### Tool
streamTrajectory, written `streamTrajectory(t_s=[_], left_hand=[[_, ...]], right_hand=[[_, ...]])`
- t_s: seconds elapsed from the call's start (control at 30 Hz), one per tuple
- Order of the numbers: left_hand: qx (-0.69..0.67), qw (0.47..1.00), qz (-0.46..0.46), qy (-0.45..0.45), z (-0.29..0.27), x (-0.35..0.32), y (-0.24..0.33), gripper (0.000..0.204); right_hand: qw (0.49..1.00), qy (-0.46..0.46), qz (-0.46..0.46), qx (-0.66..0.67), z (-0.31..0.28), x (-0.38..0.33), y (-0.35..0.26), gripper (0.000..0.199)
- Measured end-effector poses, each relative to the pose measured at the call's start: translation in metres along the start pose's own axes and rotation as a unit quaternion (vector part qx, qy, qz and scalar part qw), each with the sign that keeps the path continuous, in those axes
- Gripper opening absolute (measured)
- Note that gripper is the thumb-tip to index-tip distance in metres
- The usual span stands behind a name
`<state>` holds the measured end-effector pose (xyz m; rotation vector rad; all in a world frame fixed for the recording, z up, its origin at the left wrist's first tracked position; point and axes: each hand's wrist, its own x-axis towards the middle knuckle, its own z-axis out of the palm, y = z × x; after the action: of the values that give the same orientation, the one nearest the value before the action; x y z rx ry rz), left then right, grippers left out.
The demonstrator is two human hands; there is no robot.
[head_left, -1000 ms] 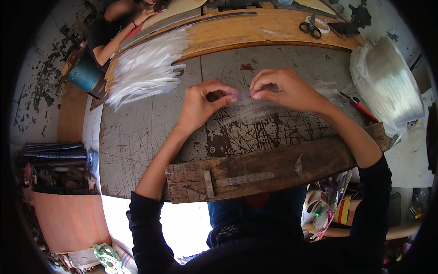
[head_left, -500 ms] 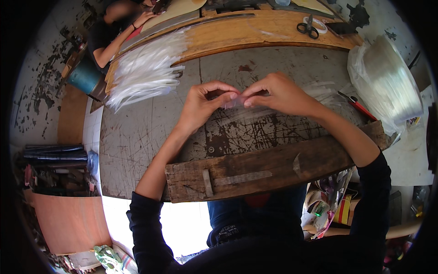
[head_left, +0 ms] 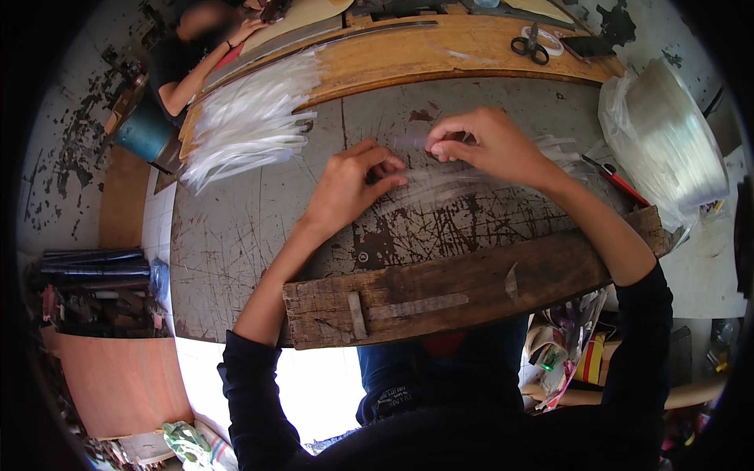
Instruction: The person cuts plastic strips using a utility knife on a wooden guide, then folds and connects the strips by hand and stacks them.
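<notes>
A bulging clear plastic bag [head_left: 667,141], stuffed with pale transparent material, stands at the right end of the tabletop [head_left: 236,235]. Below that edge, near the person's right elbow, colourful packets [head_left: 577,357] in red, yellow and green hang crowded together.

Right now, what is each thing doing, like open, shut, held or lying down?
Left hand: fingers curled, pinching the clear strip.
Right hand: fingers pinched on the same strip.
Clear plastic strip: held flat on the scratched table.
Pile of white strips: lying loose, fanned out.
Scissors: lying on the wooden board, untouched.
Clear plastic bag: full, resting at the table edge.
</notes>
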<state>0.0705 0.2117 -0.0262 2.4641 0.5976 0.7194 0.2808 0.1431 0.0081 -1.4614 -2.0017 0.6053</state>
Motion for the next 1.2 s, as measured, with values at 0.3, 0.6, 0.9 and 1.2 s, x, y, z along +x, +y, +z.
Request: streamTrajectory(t_s=[0.3, 0.6, 0.9, 1.2], left_hand=[[-0.05, 0.996, -0.063, 0.035, -0.001, 0.0, 0.003, 0.014], [-0.274, 0.951, -0.137, 0.035, -0.003, 0.003, -0.001, 0.019], [0.017, 0.999, 0.042, -0.024, -0.004, 0.0, -0.004, 0.028], [-0.011, 0.999, -0.022, -0.046, -0.008, 0.0, 0.003, 0.028]], right_hand=[[0.999, 0.004, -0.035, -0.014, 0.002, -0.001, 0.002, 0.018], [0.995, -0.045, -0.093, 0.013, 0.005, 0.0, 0.001, 0.018], [0.983, 0.151, -0.003, 0.104, -0.009, 0.004, 0.009, 0.018], [0.992, 0.057, 0.021, 0.107, -0.007, 0.002, 0.002, 0.017]])
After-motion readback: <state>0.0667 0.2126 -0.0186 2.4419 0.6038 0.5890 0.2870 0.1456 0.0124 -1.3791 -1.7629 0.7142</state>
